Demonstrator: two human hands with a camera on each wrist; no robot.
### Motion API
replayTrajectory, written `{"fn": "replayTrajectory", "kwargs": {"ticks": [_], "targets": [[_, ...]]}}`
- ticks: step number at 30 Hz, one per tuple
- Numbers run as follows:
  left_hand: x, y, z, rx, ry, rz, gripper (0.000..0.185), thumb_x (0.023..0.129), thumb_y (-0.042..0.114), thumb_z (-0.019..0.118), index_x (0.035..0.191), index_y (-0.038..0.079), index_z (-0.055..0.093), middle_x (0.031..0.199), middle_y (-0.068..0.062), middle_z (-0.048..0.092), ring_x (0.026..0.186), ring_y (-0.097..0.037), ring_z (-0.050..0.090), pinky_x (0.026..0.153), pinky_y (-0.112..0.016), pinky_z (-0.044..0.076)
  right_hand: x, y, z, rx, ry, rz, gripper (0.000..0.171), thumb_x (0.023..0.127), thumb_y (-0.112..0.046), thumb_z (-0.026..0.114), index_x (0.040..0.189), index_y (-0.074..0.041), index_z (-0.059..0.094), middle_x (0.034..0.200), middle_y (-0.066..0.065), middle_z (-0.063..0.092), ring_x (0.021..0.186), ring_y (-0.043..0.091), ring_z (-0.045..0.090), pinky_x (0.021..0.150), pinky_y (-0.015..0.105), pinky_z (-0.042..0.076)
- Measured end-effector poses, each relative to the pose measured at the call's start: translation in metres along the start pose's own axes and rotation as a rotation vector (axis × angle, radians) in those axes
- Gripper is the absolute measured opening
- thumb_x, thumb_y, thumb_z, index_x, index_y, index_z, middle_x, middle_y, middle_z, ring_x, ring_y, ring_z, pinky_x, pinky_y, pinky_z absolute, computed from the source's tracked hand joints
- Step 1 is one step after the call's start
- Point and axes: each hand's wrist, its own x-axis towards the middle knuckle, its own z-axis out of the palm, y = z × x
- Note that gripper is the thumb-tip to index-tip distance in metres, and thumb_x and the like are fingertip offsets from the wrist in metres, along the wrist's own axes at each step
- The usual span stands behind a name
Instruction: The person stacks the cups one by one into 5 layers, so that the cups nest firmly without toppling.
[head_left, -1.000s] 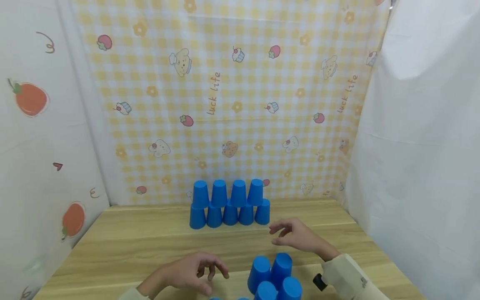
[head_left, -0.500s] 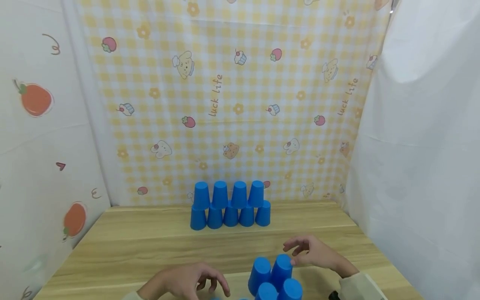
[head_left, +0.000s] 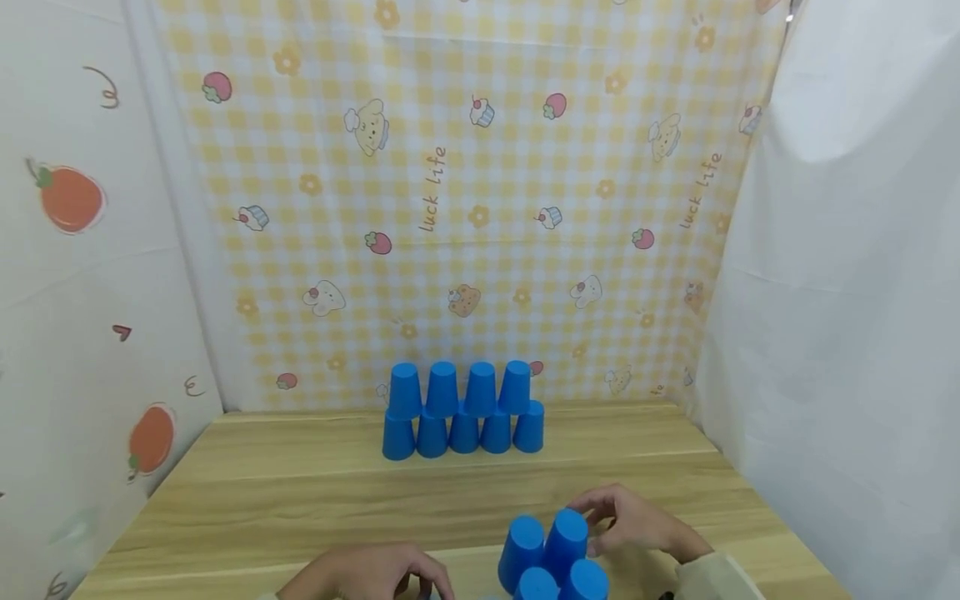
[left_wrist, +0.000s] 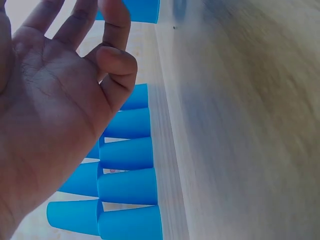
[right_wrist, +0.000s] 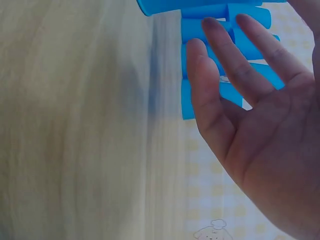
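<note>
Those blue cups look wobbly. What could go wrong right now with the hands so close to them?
The right hand touches the upper cup of the near cluster, where upturned cups sit packed together; a sideways nudge could topple the neighbours. The left hand hovers beside that cluster and could bump it. The far stack balances four cups on five, so jolting the table might collapse it.

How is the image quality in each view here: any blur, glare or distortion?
Head view: evenly lit and sharp, only soft shadows under the far cup stack; the near cups and left hand are cut off by the bottom edge. Left wrist view: table smeared, hand close and large. Right wrist view: table blurred, right hand fills the frame's right side.
</note>
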Motion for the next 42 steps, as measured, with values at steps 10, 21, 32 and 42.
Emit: {"fn": "replayTrajectory", "kwargs": {"ticks": [10,21,32,42], "targets": [[-0.002,0.0,-0.003,0.024,0.031,0.015,0.033,0.096,0.027,0.066,0.125,0.014,0.065,0.111,0.013,0.064,0.1,-0.001,0.056,0.081,-0.024,0.051,0.007,0.007,0.005,-0.006,-0.046,-0.076,0.036,0.084,-0.009,0.073,0.119,-0.007,0.069,0.111,0.005,0.073,0.1,0.019,0.068,0.084,0.036,0.055],[-0.004,-0.001,-0.012,0.138,0.206,0.058,0.034,0.09,0.017,0.071,0.124,0.023,0.065,0.109,0.011,0.066,0.099,-0.005,0.057,0.078,-0.027,0.05,0.011,0.007,0.004,-0.068,0.122,-0.076,0.036,0.087,-0.01,0.075,0.121,-0.004,0.066,0.112,0.004,0.071,0.095,0.021,0.068,0.081,0.033,0.056],[0.004,-0.006,-0.018,0.249,0.423,0.003,0.038,0.089,0.027,0.074,0.125,0.022,0.063,0.113,0.009,0.065,0.097,-0.009,0.058,0.081,-0.028,0.05,0.027,-0.002,0.009,-0.095,0.421,0.107,0.048,0.085,-0.022,0.078,0.124,0.002,0.062,0.116,0.014,0.068,0.097,0.026,0.066,0.079,0.034,0.056],[0.017,-0.001,-0.023,0.245,0.685,-0.158,0.049,0.085,0.033,0.078,0.129,0.016,0.063,0.112,0.005,0.064,0.093,-0.022,0.056,0.071,-0.029,0.049,0.053,-0.019,0.017,-0.146,0.695,0.169,0.043,0.084,-0.029,0.081,0.117,-0.006,0.068,0.111,0.006,0.071,0.108,0.027,0.063,0.085,0.038,0.051]]}}
